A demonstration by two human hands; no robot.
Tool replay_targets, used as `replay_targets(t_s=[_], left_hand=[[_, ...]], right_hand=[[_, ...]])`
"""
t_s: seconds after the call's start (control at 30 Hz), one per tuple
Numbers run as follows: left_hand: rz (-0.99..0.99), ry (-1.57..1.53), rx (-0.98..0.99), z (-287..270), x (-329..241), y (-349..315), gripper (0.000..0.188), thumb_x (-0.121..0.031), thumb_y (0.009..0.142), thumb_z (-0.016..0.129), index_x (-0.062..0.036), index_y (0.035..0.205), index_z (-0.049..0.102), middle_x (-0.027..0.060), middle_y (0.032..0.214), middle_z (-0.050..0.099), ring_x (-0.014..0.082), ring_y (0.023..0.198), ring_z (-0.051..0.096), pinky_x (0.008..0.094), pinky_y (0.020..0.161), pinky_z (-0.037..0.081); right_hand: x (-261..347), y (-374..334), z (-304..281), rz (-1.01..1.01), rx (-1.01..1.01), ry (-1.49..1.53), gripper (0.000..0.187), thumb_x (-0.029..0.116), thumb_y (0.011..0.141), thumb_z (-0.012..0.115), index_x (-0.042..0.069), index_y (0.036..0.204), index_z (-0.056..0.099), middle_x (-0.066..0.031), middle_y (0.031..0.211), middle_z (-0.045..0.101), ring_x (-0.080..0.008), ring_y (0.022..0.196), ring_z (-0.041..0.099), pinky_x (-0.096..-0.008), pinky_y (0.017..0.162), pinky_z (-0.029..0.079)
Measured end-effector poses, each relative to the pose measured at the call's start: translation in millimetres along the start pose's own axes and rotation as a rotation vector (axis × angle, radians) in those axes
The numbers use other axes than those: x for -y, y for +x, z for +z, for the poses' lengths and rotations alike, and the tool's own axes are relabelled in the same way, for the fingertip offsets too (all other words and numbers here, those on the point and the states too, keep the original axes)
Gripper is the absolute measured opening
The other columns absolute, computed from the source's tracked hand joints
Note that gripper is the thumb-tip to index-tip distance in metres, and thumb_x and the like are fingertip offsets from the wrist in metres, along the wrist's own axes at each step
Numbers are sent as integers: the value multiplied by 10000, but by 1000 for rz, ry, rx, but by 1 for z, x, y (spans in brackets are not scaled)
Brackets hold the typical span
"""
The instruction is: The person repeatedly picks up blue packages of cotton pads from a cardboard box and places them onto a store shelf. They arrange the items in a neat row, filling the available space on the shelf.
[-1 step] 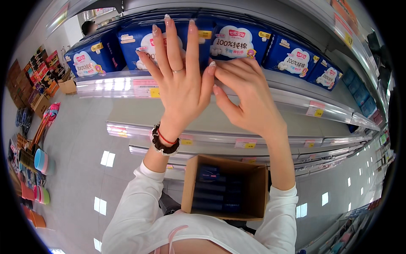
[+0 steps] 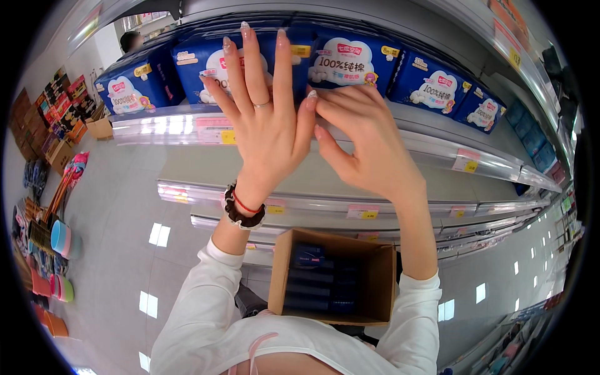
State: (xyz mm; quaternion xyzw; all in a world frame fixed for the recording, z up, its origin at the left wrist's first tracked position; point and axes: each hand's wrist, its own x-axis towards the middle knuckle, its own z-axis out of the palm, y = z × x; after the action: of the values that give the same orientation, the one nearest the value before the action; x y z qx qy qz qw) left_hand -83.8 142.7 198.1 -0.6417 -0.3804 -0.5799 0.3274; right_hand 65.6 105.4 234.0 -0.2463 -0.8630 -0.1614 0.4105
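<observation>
My left hand (image 2: 265, 119) is spread with its fingers stretched upward, lying against the front of a blue pack of sanitary pads (image 2: 197, 72) on the upper shelf. It wears a ring, and a dark scrunchie and red string circle the wrist. My right hand (image 2: 362, 131) is beside it, thumb apart and fingers bent toward the lower edge of another blue pack (image 2: 340, 53). Its further fingertips are hidden, and nothing shows in its grasp. The left thumb tip meets the right index finger or lies very close. More blue packs (image 2: 434, 84) line the row on both sides.
Below my hands stands an open cardboard box (image 2: 381, 275) with several dark blue packs inside. Price tags sit along the shelf edge (image 2: 437, 153) and lower shelves. Tubs and buckets (image 2: 60, 237), mops and cartons (image 2: 59, 156) stand at the left beyond the tiled floor (image 2: 119, 194).
</observation>
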Motion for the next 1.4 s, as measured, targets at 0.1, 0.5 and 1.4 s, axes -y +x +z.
replay_targets(t_s=[0.1, 0.5, 1.4], left_hand=[[-13, -12, -7, -1, 0, 0, 598, -256, 890, 463, -40, 1438, 359, 255, 1516, 210, 443, 1409, 147, 603, 1094, -39], [-68, -49, -41, 0, 1, 0, 622, -194, 858, 454, -23, 1445, 337, 252, 1525, 192, 451, 1413, 125, 579, 1102, -53], [-20, -992, 1457, -24, -64, -210, 239, -128, 738, 623, -78, 972, 602, 108, 726, 639, 292, 717, 638, 384, 635, 484]], right_hand=[[-4, 7, -4, 9, 62, 84, 274, 103, 774, 612, -38, 1009, 618, -122, 912, 632, -291, 848, 564, -395, 842, 415], [-10, 15, 2, 4, 97, 179, 247, 124, 755, 636, 6, 972, 649, -105, 990, 624, -313, 909, 567, -396, 790, 429], [65, -280, 76, 632, 874, 306, 415, 245, 700, 765, 30, 1027, 626, -160, 1045, 636, -342, 994, 603, -419, 819, 502]])
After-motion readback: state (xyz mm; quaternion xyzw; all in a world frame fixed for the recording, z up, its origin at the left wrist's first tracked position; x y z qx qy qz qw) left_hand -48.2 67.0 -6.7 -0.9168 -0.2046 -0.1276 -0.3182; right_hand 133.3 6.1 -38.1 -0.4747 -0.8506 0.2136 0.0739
